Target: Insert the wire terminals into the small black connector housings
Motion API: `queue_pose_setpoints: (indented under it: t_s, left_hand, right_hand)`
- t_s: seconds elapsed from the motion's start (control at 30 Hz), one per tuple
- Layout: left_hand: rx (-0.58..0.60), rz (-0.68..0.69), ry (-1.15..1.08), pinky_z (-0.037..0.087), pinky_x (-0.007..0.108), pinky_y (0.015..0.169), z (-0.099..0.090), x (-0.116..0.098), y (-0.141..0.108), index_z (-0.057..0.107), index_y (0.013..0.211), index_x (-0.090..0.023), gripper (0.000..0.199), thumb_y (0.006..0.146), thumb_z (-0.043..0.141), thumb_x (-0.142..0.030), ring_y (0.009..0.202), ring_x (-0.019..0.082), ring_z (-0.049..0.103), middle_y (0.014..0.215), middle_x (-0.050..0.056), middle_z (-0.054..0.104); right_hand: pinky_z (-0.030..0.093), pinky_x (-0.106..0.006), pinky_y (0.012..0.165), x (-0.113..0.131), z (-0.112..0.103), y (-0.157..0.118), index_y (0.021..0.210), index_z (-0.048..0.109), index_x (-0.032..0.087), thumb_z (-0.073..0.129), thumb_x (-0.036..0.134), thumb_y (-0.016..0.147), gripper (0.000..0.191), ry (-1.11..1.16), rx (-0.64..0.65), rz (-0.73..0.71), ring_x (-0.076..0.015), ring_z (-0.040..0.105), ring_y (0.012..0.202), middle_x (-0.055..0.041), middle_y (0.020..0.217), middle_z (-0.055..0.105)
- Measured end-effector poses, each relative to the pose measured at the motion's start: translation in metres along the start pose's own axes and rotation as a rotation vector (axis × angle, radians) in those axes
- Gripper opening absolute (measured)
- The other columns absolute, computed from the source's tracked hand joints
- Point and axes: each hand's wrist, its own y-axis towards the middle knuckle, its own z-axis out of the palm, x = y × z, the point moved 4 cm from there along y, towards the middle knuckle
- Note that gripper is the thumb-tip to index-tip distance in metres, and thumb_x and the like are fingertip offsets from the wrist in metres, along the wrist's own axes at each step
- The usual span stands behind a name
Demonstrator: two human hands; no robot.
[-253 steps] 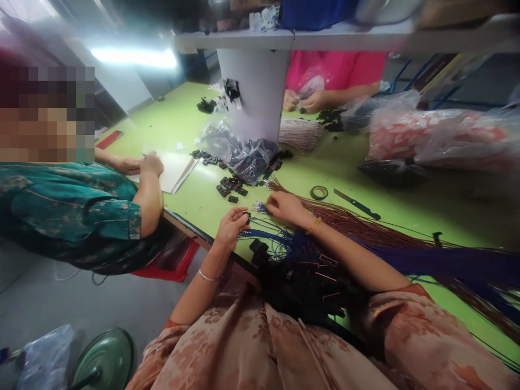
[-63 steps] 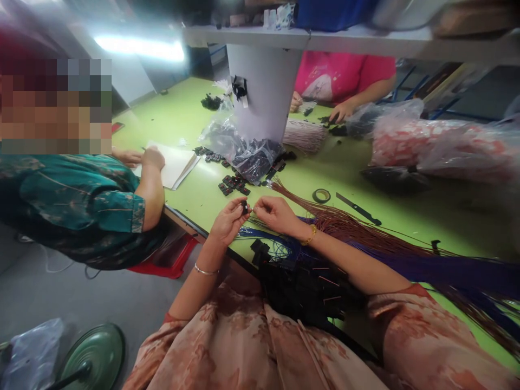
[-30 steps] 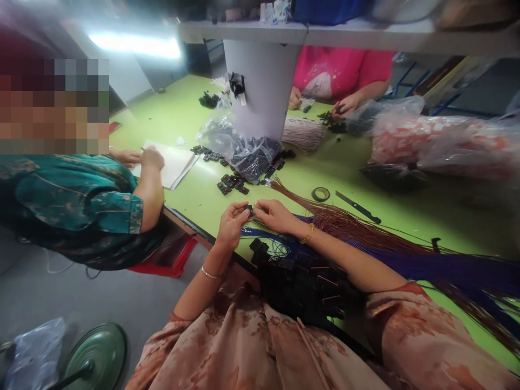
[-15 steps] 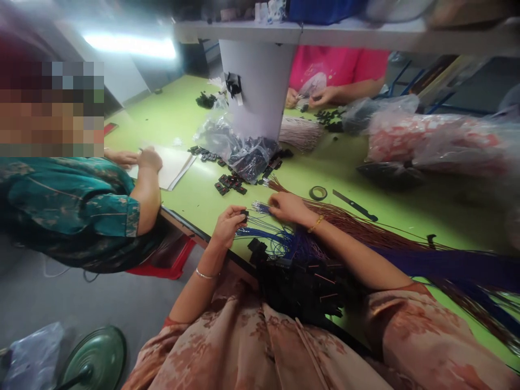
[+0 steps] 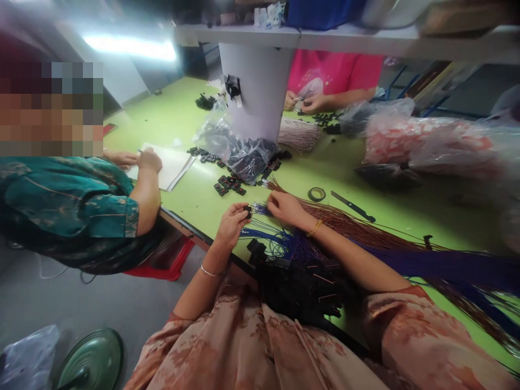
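Pinched in left hand (image 5: pixel 233 221), near the worktop's (image 5: pixel 199 189) front edge: one small black plastic connector housing (image 5: pixel 247 212). At right hand (image 5: pixel 285 209), fingers curled, grip impossible to tell: one cluster of thin, metal-tipped blue wires (image 5: pixel 260 208). Farther from that edge: one brown wire bundle (image 5: pixel 345 221), one round tape roll (image 5: pixel 311 195), one flat knife (image 5: pixel 353 206).

Opens into a bare lane on the green tabletop (image 5: pixel 195 189) ahead of the left hand (image 5: pixel 233 221), between the notebook (image 5: pixel 173 168) and the black connectors (image 5: pixel 229 185), then narrows by the clear plastic bag (image 5: pixel 252 158) and the white pillar (image 5: pixel 255 92). Opens again past the tape roll (image 5: pixel 310 195) and knife (image 5: pixel 352 206), short of the orange-and-white bag (image 5: pixel 426 141), but lies across the brown wires (image 5: pixel 345 222) from the right hand (image 5: pixel 285 209). Closes up at the near edge with heaped black parts (image 5: pixel 300 287), and above the pillar with the shelf (image 5: pixel 345 43).
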Motion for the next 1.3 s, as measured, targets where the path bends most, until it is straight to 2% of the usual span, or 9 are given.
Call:
queue_pose_setpoints:
  t_s: [0.17,0.3,0.67,0.97,1.2,1.3]
  left_hand:
    - [0.008,0.008,-0.062,0.048,0.022,0.067,0.007,0.004,0.002,0.061,0.091,-0.016,0.026,0.067,0.07,-0.014,0.072,0.008,0.057,0.083,0.001,0.059]
    - [0.029,-0.031,-0.118,0.048,0.023,0.071,0.011,0.009,0.005,0.06,0.091,-0.016,0.024,0.069,0.068,-0.012,0.076,0.009,0.058,0.087,0.002,0.061]
    - [0.091,-0.066,-0.159,0.048,0.025,0.076,0.016,0.012,0.005,0.061,0.092,-0.015,0.022,0.072,0.067,-0.011,0.082,0.011,0.062,0.091,0.004,0.065]
    - [0.106,-0.042,-0.1,0.048,0.025,0.078,0.015,0.012,0.004,0.061,0.094,-0.016,0.026,0.07,0.072,-0.016,0.082,0.011,0.062,0.092,0.003,0.065]
    - [0.023,0.101,0.047,0.048,0.024,0.072,0.017,0.018,0.002,0.063,0.092,-0.014,0.036,0.061,0.08,-0.02,0.075,0.01,0.061,0.087,0.003,0.067]
    - [0.003,0.034,0.025,0.049,0.026,0.073,0.017,0.023,0.004,0.063,0.091,-0.014,0.035,0.061,0.08,-0.02,0.074,0.011,0.061,0.084,0.003,0.067]
  right_hand:
    - [0.032,-0.022,0.059,0.01,-0.003,0.0,0.076,0.058,0.016,0.049,0.023,0.081,0.012,0.334,-0.085,-0.06,-0.0106,0.046,0.06,0.0008,0.066,0.057]
    - [0.03,-0.021,0.056,0.018,-0.005,-0.007,0.073,0.059,0.015,0.053,0.024,0.077,0.012,0.432,-0.079,-0.078,-0.009,0.042,0.057,0.0028,0.061,0.053]
    - [0.023,-0.023,0.053,0.021,0.001,-0.014,0.062,0.052,0.016,0.05,0.025,0.076,0.017,0.365,-0.05,-0.079,-0.0086,0.037,0.054,0.004,0.056,0.046]
    - [0.023,-0.023,0.053,0.021,0.002,-0.014,0.062,0.052,0.016,0.049,0.024,0.074,0.015,0.404,-0.062,-0.063,-0.0086,0.037,0.054,0.0042,0.055,0.045]
    - [0.025,-0.023,0.053,0.021,0.007,-0.014,0.062,0.052,0.017,0.049,0.023,0.075,0.015,0.392,-0.042,-0.052,-0.0093,0.038,0.054,0.0032,0.056,0.047]
    - [0.026,-0.024,0.056,0.023,0.004,-0.017,0.066,0.054,0.016,0.048,0.023,0.079,0.016,0.279,-0.054,-0.111,-0.0107,0.041,0.057,0.0001,0.061,0.053]
